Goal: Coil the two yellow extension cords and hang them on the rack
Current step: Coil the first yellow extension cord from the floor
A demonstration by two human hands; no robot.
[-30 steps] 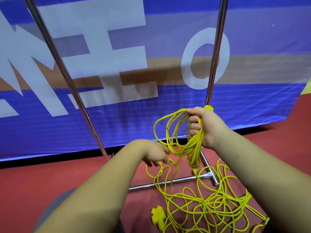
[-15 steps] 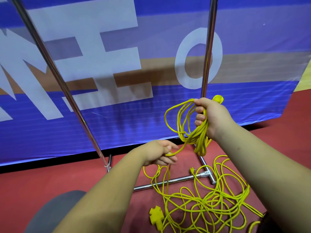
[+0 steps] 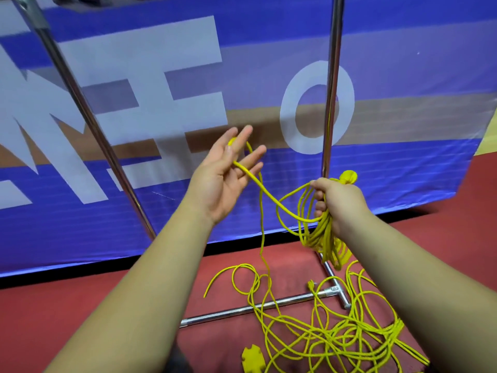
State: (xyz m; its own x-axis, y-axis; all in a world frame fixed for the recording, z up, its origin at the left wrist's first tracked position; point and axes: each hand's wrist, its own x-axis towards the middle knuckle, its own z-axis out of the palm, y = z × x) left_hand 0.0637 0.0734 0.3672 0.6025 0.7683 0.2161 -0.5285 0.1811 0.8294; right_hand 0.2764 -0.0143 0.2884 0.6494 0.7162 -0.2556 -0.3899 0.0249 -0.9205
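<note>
My right hand grips a bundle of yellow cord loops that hang below the fist, with a yellow plug end sticking out above it. My left hand is raised palm up with fingers spread, and a single strand of yellow cord lies draped across its fingers. That strand runs down to a loose tangle of yellow cord on the red floor. A yellow socket block lies at the tangle's near edge. The metal rack stands right behind my hands.
The rack's left upright leans across the left side, and its base bar and T-shaped foot lie on the floor under the cord. A blue banner with white letters stands behind the rack.
My left hand rose from near the floor, opened palm up and lifted a strand of cord. My right hand kept its hold on the loops.
</note>
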